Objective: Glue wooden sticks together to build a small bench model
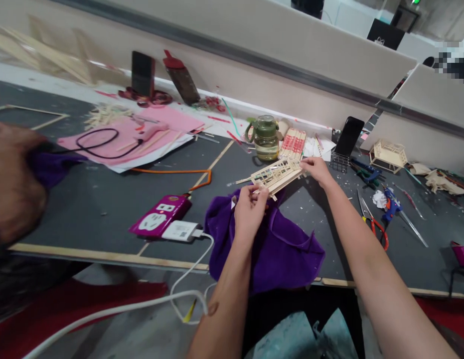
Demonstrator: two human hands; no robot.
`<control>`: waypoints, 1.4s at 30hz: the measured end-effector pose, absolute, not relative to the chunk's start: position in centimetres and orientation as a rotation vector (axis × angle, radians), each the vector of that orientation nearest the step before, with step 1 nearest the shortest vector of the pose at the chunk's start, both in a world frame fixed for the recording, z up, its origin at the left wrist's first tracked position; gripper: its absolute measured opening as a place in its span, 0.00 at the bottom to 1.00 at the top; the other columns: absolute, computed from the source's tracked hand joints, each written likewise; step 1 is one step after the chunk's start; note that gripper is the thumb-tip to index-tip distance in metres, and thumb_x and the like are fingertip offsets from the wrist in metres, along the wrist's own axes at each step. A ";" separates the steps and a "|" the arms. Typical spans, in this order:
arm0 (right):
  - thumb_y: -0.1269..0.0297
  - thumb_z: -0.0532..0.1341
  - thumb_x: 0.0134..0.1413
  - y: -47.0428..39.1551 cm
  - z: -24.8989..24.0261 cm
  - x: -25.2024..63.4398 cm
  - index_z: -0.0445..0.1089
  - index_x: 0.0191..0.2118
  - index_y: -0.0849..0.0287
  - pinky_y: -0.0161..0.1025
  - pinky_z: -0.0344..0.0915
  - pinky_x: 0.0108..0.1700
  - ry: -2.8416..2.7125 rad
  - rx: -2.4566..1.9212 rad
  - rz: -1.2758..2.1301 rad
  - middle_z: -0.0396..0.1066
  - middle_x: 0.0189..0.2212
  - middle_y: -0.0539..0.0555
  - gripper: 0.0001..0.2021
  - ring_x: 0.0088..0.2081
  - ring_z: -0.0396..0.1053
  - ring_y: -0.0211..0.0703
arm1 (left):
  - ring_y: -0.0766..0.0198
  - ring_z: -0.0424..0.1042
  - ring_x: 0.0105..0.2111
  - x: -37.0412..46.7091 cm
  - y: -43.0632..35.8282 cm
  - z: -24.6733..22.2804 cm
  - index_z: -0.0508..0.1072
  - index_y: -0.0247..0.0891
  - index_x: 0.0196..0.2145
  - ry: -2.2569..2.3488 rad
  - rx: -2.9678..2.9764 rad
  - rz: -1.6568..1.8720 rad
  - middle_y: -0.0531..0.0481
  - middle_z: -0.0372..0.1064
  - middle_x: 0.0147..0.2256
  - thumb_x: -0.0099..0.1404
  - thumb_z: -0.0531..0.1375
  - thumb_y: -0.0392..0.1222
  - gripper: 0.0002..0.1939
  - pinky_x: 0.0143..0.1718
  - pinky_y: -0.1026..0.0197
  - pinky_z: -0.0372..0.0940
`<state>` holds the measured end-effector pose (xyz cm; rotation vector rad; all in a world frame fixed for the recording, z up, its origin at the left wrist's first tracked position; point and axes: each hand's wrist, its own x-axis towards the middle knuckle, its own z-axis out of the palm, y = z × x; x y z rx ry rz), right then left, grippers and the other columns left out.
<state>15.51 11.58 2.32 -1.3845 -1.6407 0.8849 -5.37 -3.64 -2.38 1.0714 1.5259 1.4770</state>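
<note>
Between my two hands I hold a small wooden stick model, a lattice of thin pale strips, tilted above the dark table. My left hand pinches its near left end. The far right end is gripped by the fingertips of my right hand. Under the model and my left wrist lies a crumpled purple cloth, partly hanging over the table's front edge. Just behind the model stands a jar with a green lid, with liquid inside.
A magenta power strip with a white charger lies left. Scissors, a blue glue gun and another stick model are right. A phone leans behind. Another person's hand is far left, near pink sheets.
</note>
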 end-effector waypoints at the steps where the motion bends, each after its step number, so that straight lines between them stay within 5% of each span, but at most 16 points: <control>1: 0.66 0.68 0.45 11.5 2.2 15.5 0.78 0.30 0.62 0.38 0.67 0.40 -1.656 -1.377 0.903 0.76 0.27 0.49 0.06 0.31 0.70 0.40 | 0.62 0.72 0.26 -5.3 -3.7 -2.4 0.70 0.42 0.46 1.546 1.105 1.477 0.52 0.72 0.31 0.63 0.65 0.57 0.21 0.28 0.62 0.67; 9: 0.61 0.66 0.42 5.0 2.2 19.9 0.78 0.39 0.58 0.35 0.67 0.26 -1.545 -1.358 0.880 0.78 0.36 0.53 0.15 0.30 0.70 0.41 | 0.57 0.77 0.39 -3.3 -5.6 0.0 0.73 0.41 0.44 1.659 1.372 1.468 0.47 0.77 0.41 0.65 0.61 0.48 0.12 0.38 0.58 0.71; 20: 0.54 0.65 0.43 -2.0 -0.4 27.0 0.71 0.41 0.57 0.37 0.71 0.27 -1.142 -1.479 0.741 0.75 0.35 0.53 0.18 0.30 0.71 0.41 | 0.55 0.77 0.38 3.5 -1.1 -1.5 0.70 0.41 0.36 1.418 1.531 1.267 0.49 0.76 0.36 0.59 0.60 0.38 0.05 0.44 0.53 0.69; 27: 0.56 0.61 0.46 -2.0 -0.9 28.6 0.71 0.43 0.57 0.34 0.65 0.23 -1.202 -1.522 0.767 0.75 0.37 0.54 0.18 0.27 0.72 0.39 | 0.58 0.76 0.36 2.0 -0.2 -3.5 0.72 0.40 0.35 1.370 1.393 1.292 0.49 0.76 0.35 0.52 0.61 0.37 0.10 0.44 0.54 0.70; 35: 0.59 0.59 0.54 -1.6 -1.6 29.4 0.75 0.44 0.56 0.40 0.72 0.31 -1.291 -1.583 0.762 0.79 0.38 0.56 0.14 0.34 0.76 0.46 | 0.59 0.74 0.37 2.6 0.0 -2.5 0.74 0.38 0.42 1.253 1.047 1.312 0.47 0.74 0.39 0.50 0.70 0.56 0.26 0.33 0.59 0.72; 42: 0.69 0.56 0.54 -1.1 -2.7 27.2 0.75 0.47 0.55 0.36 0.74 0.30 -1.304 -1.427 0.940 0.80 0.42 0.54 0.17 0.39 0.78 0.44 | 0.62 0.74 0.34 2.2 0.4 -2.6 0.77 0.36 0.42 1.257 1.085 1.348 0.45 0.77 0.40 0.48 0.72 0.54 0.27 0.32 0.62 0.69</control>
